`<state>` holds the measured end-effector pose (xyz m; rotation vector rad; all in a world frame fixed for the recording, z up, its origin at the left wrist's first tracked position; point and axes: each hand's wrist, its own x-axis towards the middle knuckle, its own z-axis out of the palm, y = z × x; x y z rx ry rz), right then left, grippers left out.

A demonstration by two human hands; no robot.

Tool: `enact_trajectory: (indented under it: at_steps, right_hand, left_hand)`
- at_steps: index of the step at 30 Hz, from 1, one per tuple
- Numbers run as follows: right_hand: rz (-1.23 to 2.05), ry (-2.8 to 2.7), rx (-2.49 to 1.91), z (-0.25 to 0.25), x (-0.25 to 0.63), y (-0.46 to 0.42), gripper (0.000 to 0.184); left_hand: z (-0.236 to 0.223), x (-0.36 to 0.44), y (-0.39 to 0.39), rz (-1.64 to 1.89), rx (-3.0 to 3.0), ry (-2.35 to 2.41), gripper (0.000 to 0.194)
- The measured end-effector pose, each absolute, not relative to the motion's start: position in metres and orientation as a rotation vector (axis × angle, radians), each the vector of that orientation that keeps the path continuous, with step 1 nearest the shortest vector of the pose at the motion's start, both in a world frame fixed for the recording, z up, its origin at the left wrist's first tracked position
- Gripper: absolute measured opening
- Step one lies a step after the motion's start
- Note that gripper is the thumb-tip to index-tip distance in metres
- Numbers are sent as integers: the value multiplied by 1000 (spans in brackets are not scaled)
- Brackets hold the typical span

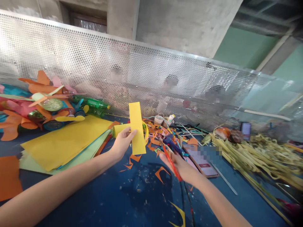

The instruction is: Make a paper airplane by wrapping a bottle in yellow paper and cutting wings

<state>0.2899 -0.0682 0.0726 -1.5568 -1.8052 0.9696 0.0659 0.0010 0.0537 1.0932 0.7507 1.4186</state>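
Observation:
My left hand (123, 142) pinches a yellow paper strip (137, 126) and holds it upright above the table. Behind that hand lies another yellow paper piece (120, 127), partly covered by my fingers. A loop of yellow paper (146, 134) shows at the strip's right edge. My right hand (181, 168) is closed around a slender red tool (172, 164), its tip pointing up and away; its exact kind is hard to make out. Just beyond my right hand sits a dark blue object (174, 145), partly hidden among paper scraps (155, 138).
Stacked yellow and pale green sheets (68, 138) lie left, below bottles decorated with paper petals (42, 104). A phone (203, 162) and dried plant strips (232, 154) occupy the right. A perforated metal panel (146, 69) borders the blue table (106, 195); people are behind it.

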Motion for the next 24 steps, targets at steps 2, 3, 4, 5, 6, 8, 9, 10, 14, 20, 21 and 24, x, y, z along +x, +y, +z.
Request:
enact_trajectory:
  at_steps: [2, 3, 4, 5, 6, 8, 9, 10, 14, 20, 21, 24]
  right_hand:
    - [868, -1928, -1565, 78, 295, -65, 42]
    - [862, -1961, -1567, 80, 296, -65, 40]
    - [857, -1979, -1572, 83, 297, -65, 38]
    - [854, -1990, -1575, 85, 298, -65, 37]
    - [846, -1998, -1578, 87, 298, -65, 37]
    - [841, -2002, -1604, 89, 297, -66, 38]
    - [837, -2008, -1619, 89, 296, -67, 39]
    - [832, -2023, -1634, 88, 295, -68, 39]
    - [831, -2132, -1618, 83, 291, -70, 39]
    - [839, -2129, -1582, 81, 282, -72, 36]
    - [835, -2119, -1585, 80, 282, -72, 34]
    - [790, -2116, -1614, 79, 282, -73, 32]
  left_hand:
    - [53, 67, 1, 1395, 1098, 740, 34]
    - [54, 67, 1, 1386, 1105, 736, 34]
    - [54, 68, 0, 1382, 1113, 731, 34]
    - [54, 68, -1, 1383, 1117, 728, 33]
    - [54, 68, -2, 1386, 1120, 727, 32]
    - [54, 69, -5, 1373, 1109, 734, 29]
    - [54, 69, -6, 1354, 1102, 731, 28]
    - [54, 69, -7, 1320, 1098, 721, 27]
    - [54, 71, -12, 1129, 1075, 658, 28]
    - [54, 73, -15, 951, 1048, 679, 23]
    - [54, 73, -16, 932, 1030, 686, 23]
    - [54, 73, -17, 852, 989, 677, 24]
